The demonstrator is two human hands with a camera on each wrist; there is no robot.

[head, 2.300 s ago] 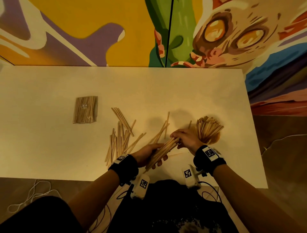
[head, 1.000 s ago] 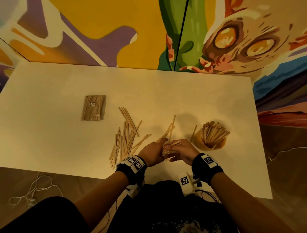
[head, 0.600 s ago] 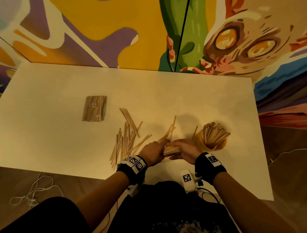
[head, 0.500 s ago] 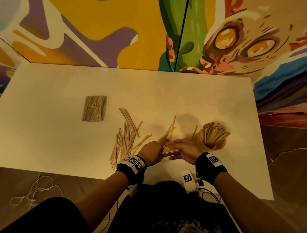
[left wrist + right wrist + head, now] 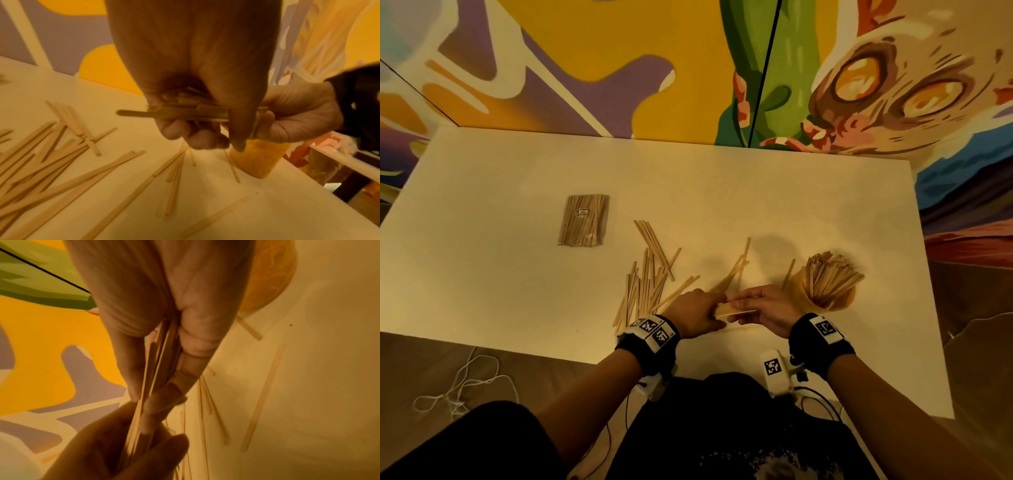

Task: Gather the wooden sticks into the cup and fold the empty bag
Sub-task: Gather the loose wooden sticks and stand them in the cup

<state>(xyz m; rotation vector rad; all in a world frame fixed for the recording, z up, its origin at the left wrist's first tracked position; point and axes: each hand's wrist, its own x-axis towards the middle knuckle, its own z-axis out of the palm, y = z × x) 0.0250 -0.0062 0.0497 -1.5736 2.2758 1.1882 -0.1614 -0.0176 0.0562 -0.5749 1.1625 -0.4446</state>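
Observation:
Both hands hold one bundle of wooden sticks (image 5: 734, 310) level, just above the white table (image 5: 517, 274) near its front edge. My left hand (image 5: 707, 313) grips the bundle's left end, fingers curled round it (image 5: 185, 113). My right hand (image 5: 744, 305) pinches the right part between thumb and fingers (image 5: 158, 369). The orange cup (image 5: 837, 301), packed with upright sticks, stands just right of my right hand. A loose pile of sticks (image 5: 647, 284) lies left of my left hand. A clear bag (image 5: 584, 220) holding sticks lies flat further back on the left.
A few stray sticks (image 5: 734, 272) lie beyond the hands, one more (image 5: 788, 274) beside the cup. A painted wall (image 5: 619, 51) rises behind the table. White cord (image 5: 458, 387) lies on the floor at the lower left. The table's right edge is close past the cup.
The bundle has come down from a slant to lie level between both hands, and my left hand now grips its end. Over the last half second almost nothing moved.

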